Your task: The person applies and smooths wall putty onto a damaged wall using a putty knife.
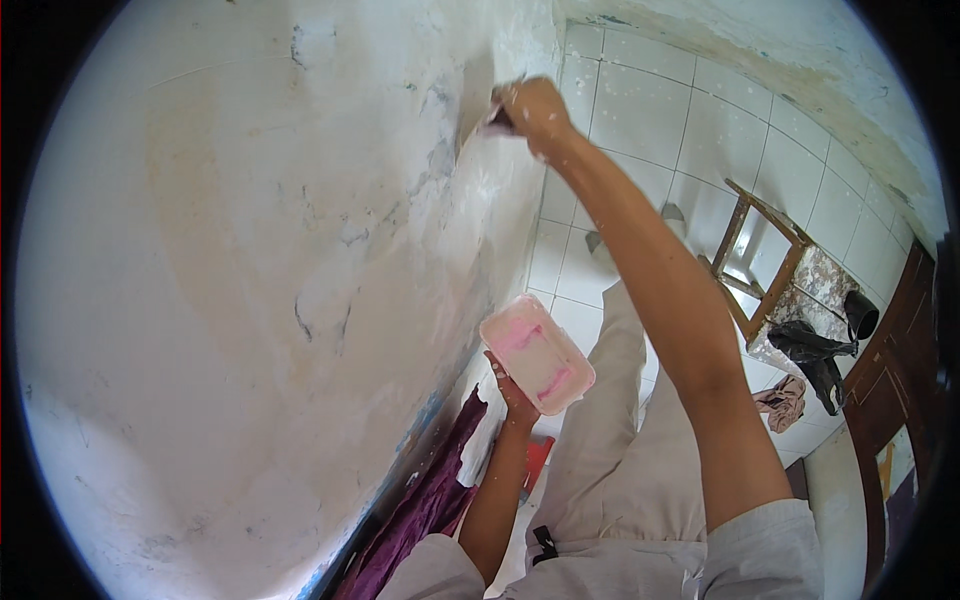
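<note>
Left hand [516, 402] holds 1 pink tray [562, 341]; right hand [540, 112], 1 flat tool [498, 122].

pale, pink-smeared tray [567, 346], tilted — half-hidden tool [499, 122] by patchy wall [300, 240]

Tool [498, 123] partly hidden (right hand [538, 108]), door [905, 350] cropped

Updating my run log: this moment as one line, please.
left hand: holding pinkish tray | right hand: gripping tool at wall | wooden stool: black bag on top
</note>
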### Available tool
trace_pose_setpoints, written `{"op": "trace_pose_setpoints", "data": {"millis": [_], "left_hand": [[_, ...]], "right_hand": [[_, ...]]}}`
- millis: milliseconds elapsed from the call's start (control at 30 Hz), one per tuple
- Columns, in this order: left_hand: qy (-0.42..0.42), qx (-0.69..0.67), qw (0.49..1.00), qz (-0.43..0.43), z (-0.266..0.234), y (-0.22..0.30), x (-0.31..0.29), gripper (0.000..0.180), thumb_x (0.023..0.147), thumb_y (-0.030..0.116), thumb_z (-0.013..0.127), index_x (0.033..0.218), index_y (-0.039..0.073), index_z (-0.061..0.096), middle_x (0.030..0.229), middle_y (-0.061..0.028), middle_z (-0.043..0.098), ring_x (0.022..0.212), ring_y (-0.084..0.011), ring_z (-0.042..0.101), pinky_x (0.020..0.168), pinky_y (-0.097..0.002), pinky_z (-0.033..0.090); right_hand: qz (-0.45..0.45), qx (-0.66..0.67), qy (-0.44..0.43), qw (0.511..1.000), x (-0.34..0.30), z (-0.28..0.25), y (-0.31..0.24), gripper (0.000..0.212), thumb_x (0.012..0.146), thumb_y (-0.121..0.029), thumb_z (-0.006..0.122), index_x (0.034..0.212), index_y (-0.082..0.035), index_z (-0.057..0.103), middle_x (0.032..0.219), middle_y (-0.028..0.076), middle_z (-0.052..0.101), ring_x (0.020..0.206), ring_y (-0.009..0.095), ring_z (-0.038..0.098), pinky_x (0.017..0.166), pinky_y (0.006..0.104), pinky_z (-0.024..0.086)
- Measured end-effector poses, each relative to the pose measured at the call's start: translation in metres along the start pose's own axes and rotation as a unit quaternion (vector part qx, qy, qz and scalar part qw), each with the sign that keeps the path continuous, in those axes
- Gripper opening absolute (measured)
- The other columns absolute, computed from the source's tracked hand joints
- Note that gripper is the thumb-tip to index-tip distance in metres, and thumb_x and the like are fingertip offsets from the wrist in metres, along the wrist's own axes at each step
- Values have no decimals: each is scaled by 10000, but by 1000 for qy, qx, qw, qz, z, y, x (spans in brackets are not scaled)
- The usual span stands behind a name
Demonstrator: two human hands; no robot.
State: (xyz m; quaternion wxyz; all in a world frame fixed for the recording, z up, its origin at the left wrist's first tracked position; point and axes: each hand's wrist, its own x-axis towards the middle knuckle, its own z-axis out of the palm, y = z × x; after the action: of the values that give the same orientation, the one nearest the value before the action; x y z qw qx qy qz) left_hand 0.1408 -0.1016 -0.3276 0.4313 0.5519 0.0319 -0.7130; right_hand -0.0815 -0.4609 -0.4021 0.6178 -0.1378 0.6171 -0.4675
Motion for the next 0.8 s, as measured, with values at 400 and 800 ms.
{"op": "trace_pose_setpoints", "data": {"millis": [400,800], "left_hand": [[26,-38,998,-31,15,5,2,729,914,703,461,1417,175,436,1345,-60,545,1230,-294,536,1026,-531,461],[1,-26,999,-33,-3,-6,5,786,948,727,326,1471,141,368,1420,-74,465,1295,-283,461,1104,-470,387]], "right_hand": [[-28,11,-142,989,-56,-81,28,329,947,-206,591,1088,82,665,969,133,700,835,210,679,827,317,551],[51,120,-26,991,-4,-16,0,202,916,-57,526,778,33,641,794,122,676,701,202,660,640,369,593]]}}
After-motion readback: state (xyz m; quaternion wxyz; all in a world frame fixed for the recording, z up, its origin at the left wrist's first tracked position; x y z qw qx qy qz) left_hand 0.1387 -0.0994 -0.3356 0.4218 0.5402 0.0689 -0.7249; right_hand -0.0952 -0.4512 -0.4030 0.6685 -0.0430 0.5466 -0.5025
